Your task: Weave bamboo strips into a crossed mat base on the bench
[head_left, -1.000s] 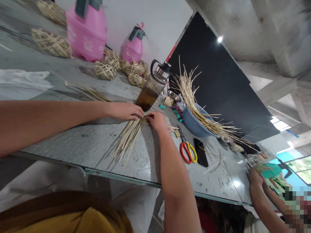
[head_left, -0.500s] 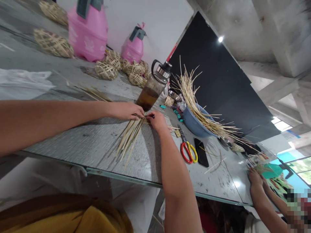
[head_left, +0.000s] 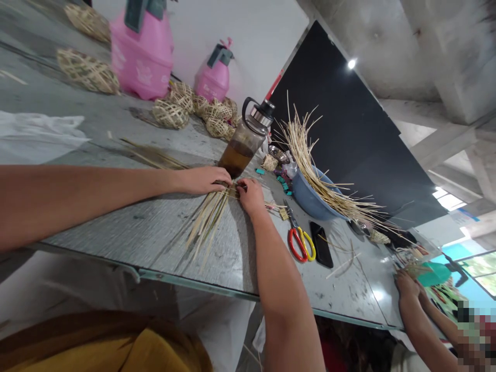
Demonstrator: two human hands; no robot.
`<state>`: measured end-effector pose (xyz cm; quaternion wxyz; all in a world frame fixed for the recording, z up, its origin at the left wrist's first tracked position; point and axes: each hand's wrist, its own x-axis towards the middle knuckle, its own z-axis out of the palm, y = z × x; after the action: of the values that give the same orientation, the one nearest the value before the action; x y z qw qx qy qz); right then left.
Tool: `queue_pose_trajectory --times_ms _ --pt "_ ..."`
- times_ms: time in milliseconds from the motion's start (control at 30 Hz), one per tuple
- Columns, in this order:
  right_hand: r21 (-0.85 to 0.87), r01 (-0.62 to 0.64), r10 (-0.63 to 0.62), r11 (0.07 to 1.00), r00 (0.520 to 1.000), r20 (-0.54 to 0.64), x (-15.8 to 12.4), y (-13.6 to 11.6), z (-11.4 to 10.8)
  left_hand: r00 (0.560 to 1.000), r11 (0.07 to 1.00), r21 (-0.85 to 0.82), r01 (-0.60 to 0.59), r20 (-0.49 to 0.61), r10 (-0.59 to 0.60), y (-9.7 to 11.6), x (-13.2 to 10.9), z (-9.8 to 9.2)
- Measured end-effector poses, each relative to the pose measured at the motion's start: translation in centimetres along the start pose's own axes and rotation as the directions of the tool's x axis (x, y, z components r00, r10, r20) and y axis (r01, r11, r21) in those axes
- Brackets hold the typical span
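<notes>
Pale bamboo strips point(head_left: 207, 219) fan out over the grey table toward me, and others run off to the left beyond my forearm. My left hand point(head_left: 207, 180) is closed on the strips where they cross, fingers bent down onto them. Just to its right, my right hand point(head_left: 250, 195) pinches the same crossing from the other side, a small gap between the two hands. Fingers cover part of the woven spot. A clear bottle of brown liquid point(head_left: 236, 152) stands right behind my hands.
Red-and-yellow scissors point(head_left: 298, 243) and a black phone point(head_left: 321, 244) lie to the right. Behind them a blue basin point(head_left: 310, 194) holds long strips point(head_left: 321, 186). Woven balls point(head_left: 170, 113) and pink spray bottles point(head_left: 143, 57) stand at the back left. A co-worker's hands point(head_left: 406, 284) are at far right.
My hands stay at the crossing of the strips, with the right hand's fingers shifted slightly away from the left's. The view has moved very little.
</notes>
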<state>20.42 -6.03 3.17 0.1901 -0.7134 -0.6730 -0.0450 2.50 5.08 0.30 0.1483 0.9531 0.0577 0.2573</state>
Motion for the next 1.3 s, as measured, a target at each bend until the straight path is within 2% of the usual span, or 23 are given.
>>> queue_pose_trajectory --times_ms 100,200,467,733,867,1033,1300 --pt "-0.033 -0.061 0.059 0.998 0.997 -0.045 -0.4 -0.2 0.7 1.000 1.000 0.014 0.012 -0.004 -0.012 0.2 -0.1 0.1" --pt "0.004 -0.120 0.120 0.993 0.988 -0.098 -0.6 -0.2 1.1 1.000 1.000 0.016 0.023 0.001 -0.023 0.2 -0.1 0.2" --pt "0.043 -0.031 0.035 0.999 0.993 -0.108 -0.7 -0.2 0.6 1.000 1.000 0.012 -0.005 -0.027 0.005 0.5 -0.3 0.3" --pt "0.064 0.076 -0.060 0.995 0.974 -0.218 -0.9 -0.7 -2.0 0.998 0.998 -0.027 -0.057 -0.003 0.057 0.5 -0.4 0.3" --pt "0.102 0.111 -0.093 0.989 0.981 -0.168 -0.8 -0.9 -2.5 0.999 0.998 -0.041 -0.050 -0.004 0.050 0.7 -0.3 0.1" --pt "0.108 0.046 -0.042 0.993 0.998 -0.039 -0.8 -1.0 -2.0 0.998 0.998 -0.033 -0.057 0.020 0.058 0.8 -0.4 -0.2" --pt "0.203 -0.048 0.027 0.978 0.994 0.104 -0.7 -0.8 -1.9 0.998 0.997 -0.049 -0.064 0.015 0.065 0.4 -0.3 0.1"
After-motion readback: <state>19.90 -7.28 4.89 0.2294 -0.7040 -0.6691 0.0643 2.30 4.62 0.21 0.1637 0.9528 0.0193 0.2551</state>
